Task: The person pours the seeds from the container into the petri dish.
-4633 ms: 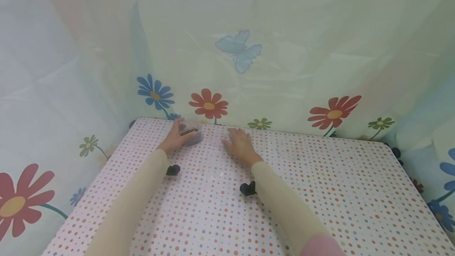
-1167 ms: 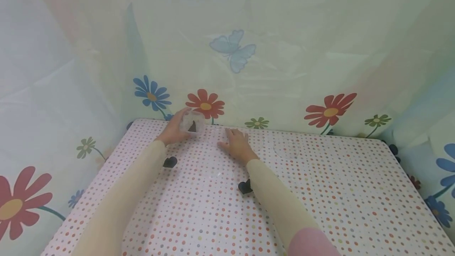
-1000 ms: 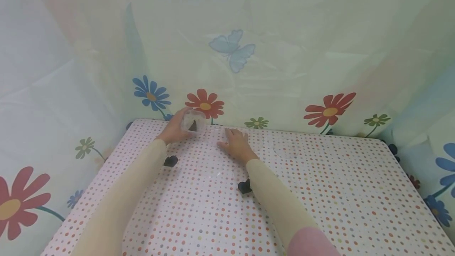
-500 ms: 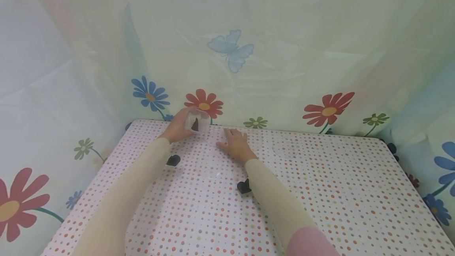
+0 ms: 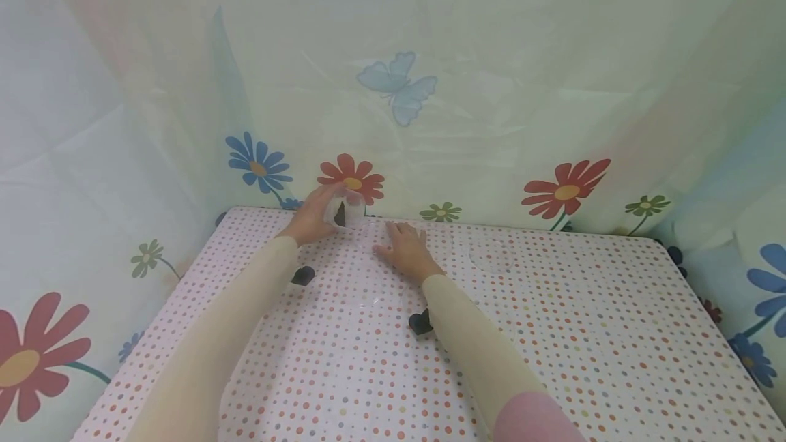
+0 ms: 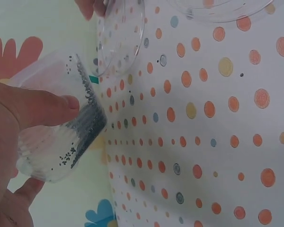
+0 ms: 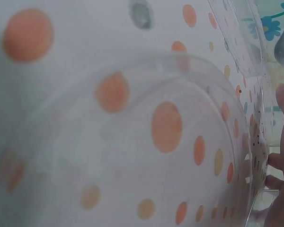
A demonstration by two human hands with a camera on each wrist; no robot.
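Observation:
My left hand [image 5: 312,217] grips a clear plastic container [image 5: 353,212] at the table's far left edge, tilted and raised. Small black grains [image 6: 87,123] are heaped along one lower side of it, and a few cling to its walls; my left thumb [image 6: 42,108] presses its wall. My right hand [image 5: 407,251] lies low at the far edge, fingers mostly straight, beside a clear round dish [image 6: 125,35]. A few black specks [image 7: 258,139] show near its fingers in the right wrist view. Whether the fingers touch the dish is hard to tell.
Another clear round dish [image 5: 492,255] lies to the right of my right hand. The dotted table [image 5: 583,346] ends against a flowered curtain [image 5: 479,121]. A black heart-shaped piece [image 5: 421,322] sits by the right sleeve, a similar one [image 5: 303,275] by the left.
Since the earliest frame, my left hand has lifted and tilted the container. Over the last second it has drifted slightly right, and the dark grain heap looks narrower. My right hand is nearly still.

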